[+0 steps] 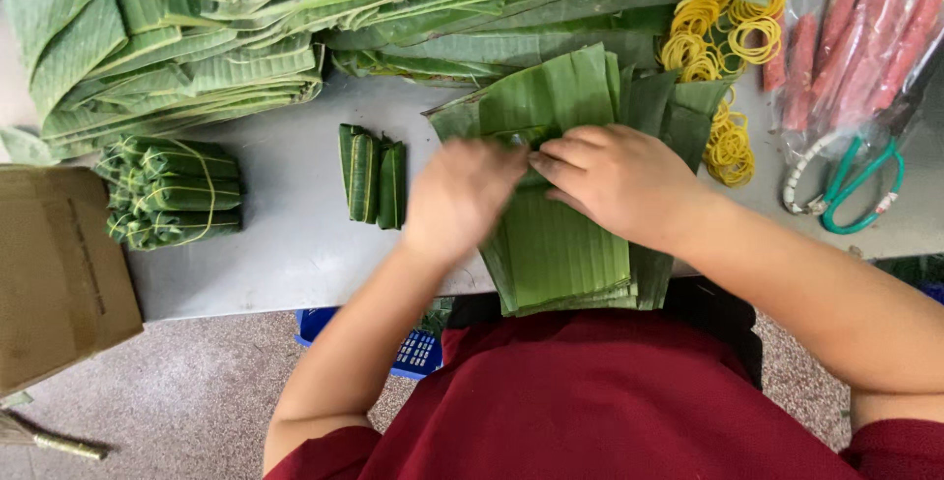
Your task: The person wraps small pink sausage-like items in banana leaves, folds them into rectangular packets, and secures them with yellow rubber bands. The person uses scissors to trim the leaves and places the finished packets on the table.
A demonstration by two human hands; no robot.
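Note:
A stack of cut green banana-leaf sheets [560, 254] lies on the grey table [285, 244] in front of me. My left hand [460, 195] and my right hand [615, 180] meet over the middle of the stack, fingers curled onto the top leaf. My left hand is blurred by motion. What lies under the fingers is hidden. Two or three small wrapped leaf parcels [374, 177] stand just left of my left hand.
A bundle of tied leaf parcels [172, 193] sits at the left, beside a cardboard box [54, 273]. Long leaf strips [197, 37] pile up at the back. Yellow rubber bands [723, 42], bagged pink sausages [865, 42] and green-handled scissors [855, 180] lie at right. A blue crate [413, 350] is under the table.

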